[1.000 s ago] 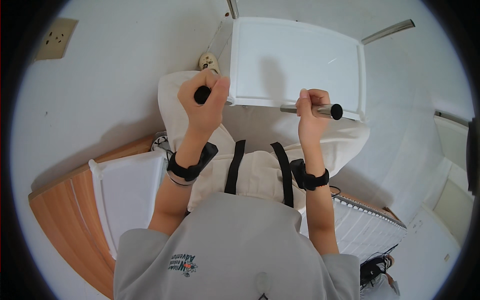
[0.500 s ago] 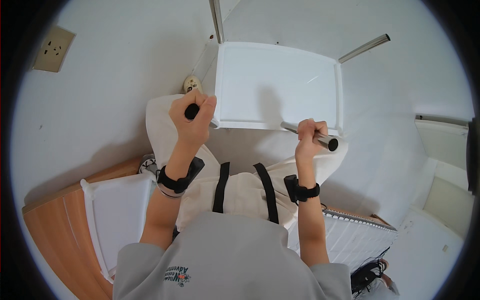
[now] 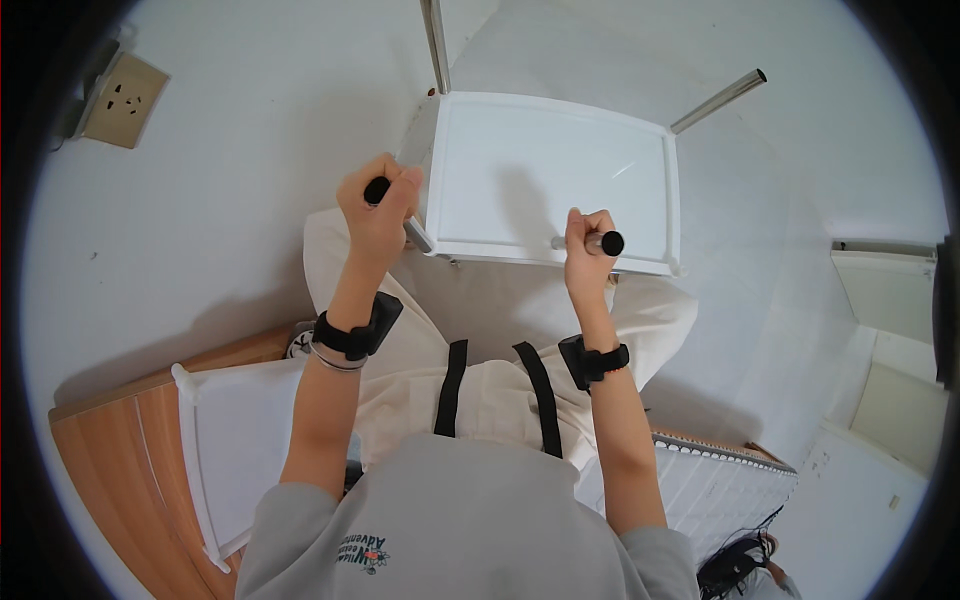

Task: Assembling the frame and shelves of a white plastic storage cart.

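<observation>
A white rectangular shelf tray with a raised rim stands in front of me, with thin metal legs sticking out of its corners. My left hand is closed around the near left leg, whose black end cap shows above my fingers. My right hand grips the near right leg, also tipped with a black cap. Two more metal legs rise from the far corners. Both wrists wear black bands. A cream cloth bag with black straps lies below the tray.
A second white tray lies on a wooden board at lower left. A white ribbed panel sits at lower right, with black cables beside it. A wall socket is at upper left. White cabinet panels stand at the right.
The tray and both hands have shifted up and away in the picture. Both hands keep their hold on the near legs, and the far legs now show more fully.
</observation>
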Tool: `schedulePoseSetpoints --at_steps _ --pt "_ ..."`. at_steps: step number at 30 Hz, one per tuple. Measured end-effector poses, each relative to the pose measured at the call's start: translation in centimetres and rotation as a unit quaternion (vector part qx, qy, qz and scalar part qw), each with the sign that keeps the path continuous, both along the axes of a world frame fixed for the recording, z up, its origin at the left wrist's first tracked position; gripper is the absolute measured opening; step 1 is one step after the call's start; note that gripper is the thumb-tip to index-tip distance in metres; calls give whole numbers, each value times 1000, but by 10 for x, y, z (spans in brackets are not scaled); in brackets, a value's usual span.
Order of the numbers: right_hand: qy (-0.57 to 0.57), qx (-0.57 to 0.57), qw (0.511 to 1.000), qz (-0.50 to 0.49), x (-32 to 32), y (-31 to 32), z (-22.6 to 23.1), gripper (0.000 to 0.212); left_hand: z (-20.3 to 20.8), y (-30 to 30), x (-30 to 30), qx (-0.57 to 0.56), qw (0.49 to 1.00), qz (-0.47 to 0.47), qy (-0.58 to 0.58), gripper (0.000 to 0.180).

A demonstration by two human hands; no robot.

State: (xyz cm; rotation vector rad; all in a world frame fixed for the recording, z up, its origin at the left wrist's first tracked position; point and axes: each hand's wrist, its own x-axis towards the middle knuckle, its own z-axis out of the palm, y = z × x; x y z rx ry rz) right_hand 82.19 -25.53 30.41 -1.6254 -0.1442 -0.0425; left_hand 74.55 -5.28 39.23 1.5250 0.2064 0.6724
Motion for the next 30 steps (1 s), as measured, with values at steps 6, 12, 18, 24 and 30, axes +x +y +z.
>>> schedulePoseSetpoints --at_steps 6,12,18,24,30 --pt "-29 -14 999 -12 6 8 0 29 -1 20 11 -26 999 -26 -24 30" --pt "45 26 998 -33 13 8 -1 30 1 33 11 -43 999 -15 12 32" --pt "5 -16 999 -38 8 9 5 29 3 15 -14 -44 999 0 1 21" --pt "9 4 1000 -26 13 10 3 30 -43 3 -35 -72 992 -17 98 22" --pt "60 55 996 -40 13 -1 -5 29 -57 -26 -38 0 987 15 159 30"
